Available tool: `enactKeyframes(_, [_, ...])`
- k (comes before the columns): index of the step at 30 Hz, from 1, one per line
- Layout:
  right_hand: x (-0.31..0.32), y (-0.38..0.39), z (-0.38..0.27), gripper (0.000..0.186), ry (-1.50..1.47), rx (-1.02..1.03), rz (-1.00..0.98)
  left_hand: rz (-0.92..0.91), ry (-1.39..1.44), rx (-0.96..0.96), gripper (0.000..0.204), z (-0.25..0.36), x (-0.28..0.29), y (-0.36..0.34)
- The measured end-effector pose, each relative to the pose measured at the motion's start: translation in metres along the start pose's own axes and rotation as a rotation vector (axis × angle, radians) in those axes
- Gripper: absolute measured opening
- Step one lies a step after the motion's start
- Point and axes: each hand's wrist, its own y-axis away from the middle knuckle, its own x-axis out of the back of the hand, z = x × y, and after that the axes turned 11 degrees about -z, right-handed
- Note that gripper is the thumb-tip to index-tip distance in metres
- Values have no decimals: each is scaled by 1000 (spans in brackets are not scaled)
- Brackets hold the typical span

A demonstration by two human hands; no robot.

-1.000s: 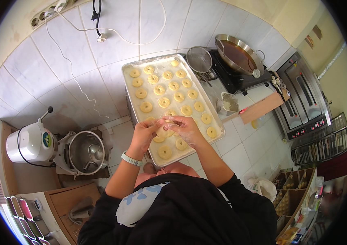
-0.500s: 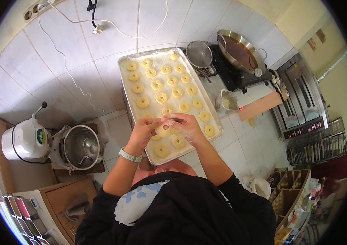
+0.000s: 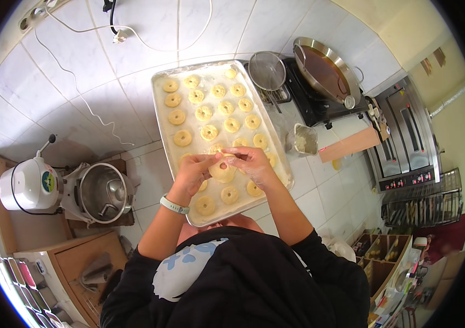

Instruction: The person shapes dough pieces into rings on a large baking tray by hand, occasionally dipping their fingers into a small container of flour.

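Observation:
A ring of pale yellow dough hangs between my two hands, raised above a floured metal tray. My left hand pinches its upper left edge, and a light watch band circles that wrist. From the other side, the fingers of my right hand, dusted with flour, grip the upper right edge. Rows of similar dough rings, such as one at the near left, lie flat on the tray. Some rings beneath my hands are hidden.
A wide pan of brown oil with a thermometer stands on a black stove at the back right, beside a round sieve. A plastic tub sits right of the tray. At left is a stand mixer with its steel bowl.
The dough ring now hangs lower and shows more fully between my fingers. The view has shifted slightly, so the tray appears a little farther left. Both hands keep their grip.

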Motion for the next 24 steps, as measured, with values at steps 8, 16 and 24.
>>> enactKeyframes(8, [38, -21, 4, 29, -43, 27, -5, 28, -69, 48, 32, 5, -9, -32])
enactKeyframes(16, [66, -40, 2, 34, 35, -73, -161, 66, -98, 39, 36, 1, -7, -63])
enactKeyframes(24, [107, -86, 29, 39, -287, -234, -315, 83, -139, 73, 33, 4, -3, -111])
